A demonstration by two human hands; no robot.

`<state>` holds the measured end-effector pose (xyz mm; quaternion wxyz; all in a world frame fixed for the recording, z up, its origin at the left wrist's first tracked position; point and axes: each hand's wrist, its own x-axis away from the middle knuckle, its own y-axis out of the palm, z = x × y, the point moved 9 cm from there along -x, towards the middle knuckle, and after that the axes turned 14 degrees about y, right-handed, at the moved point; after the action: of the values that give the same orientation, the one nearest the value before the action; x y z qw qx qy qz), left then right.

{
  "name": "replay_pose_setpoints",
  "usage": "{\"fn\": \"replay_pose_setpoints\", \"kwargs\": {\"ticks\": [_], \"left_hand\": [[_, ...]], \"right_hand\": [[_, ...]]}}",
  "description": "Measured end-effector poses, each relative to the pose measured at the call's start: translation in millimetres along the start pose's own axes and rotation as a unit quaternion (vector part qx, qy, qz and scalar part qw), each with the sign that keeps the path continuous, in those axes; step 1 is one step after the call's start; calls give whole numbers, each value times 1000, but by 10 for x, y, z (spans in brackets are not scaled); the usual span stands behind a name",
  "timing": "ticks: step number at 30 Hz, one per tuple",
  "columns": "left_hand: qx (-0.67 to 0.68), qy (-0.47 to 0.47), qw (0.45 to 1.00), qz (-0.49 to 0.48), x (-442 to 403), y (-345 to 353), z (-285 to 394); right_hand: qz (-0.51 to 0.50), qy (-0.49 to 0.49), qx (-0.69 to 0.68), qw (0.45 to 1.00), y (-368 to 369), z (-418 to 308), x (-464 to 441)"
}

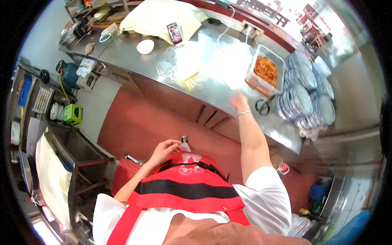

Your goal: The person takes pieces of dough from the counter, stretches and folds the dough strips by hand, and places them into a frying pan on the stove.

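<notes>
My right hand (pixel 240 100) reaches forward at the front edge of the steel counter (pixel 163 67), its fingers apart with nothing visible in them. Just beyond it stands a clear plastic box (pixel 282 70) of orange-brown food (pixel 266 70). Black-handled scissors (pixel 263 107) lie to the right of this hand. Near the waist of my red apron (pixel 192 188) hangs my left hand (pixel 166 149), fingers loosely stretched and holding nothing. Pale yellowish food pieces (pixel 188 78) and clear plastic film (pixel 166 61) lie on the counter's middle.
Stacked blue-rimmed bowls (pixel 300 100) fill the counter's right end. A white bowl (pixel 145 46), a propped phone (pixel 174 33) and a pale cloth (pixel 157 18) are farther back. At left are a gas cylinder (pixel 68 73), a green crate (pixel 73 114) and a dark rack (pixel 87 163).
</notes>
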<state>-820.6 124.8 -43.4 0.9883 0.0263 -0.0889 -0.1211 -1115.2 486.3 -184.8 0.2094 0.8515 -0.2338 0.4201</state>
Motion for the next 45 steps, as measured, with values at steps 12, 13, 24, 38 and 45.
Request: {"fn": "replay_pose_setpoints", "kwargs": {"ticks": [12,13,24,38,45], "left_hand": [[27,-22,997,69,-1243,-803,120],[41,-19,996,73,-1290,-815,24],[40,-54,993,102,-1476,-484,93],[323,-145,933,63,-2750,811,-351],[471,-93,875,-67,-2859,1749,-121]], "right_hand": [[153,-152,248,944,488,-357,-746],[151,-154,250,944,571,-425,-605],[270,19,113,956,683,-428,-68],[-206,-285,232,907,778,-1104,1448],[-224,-180,175,941,-125,-1022,1744]]}}
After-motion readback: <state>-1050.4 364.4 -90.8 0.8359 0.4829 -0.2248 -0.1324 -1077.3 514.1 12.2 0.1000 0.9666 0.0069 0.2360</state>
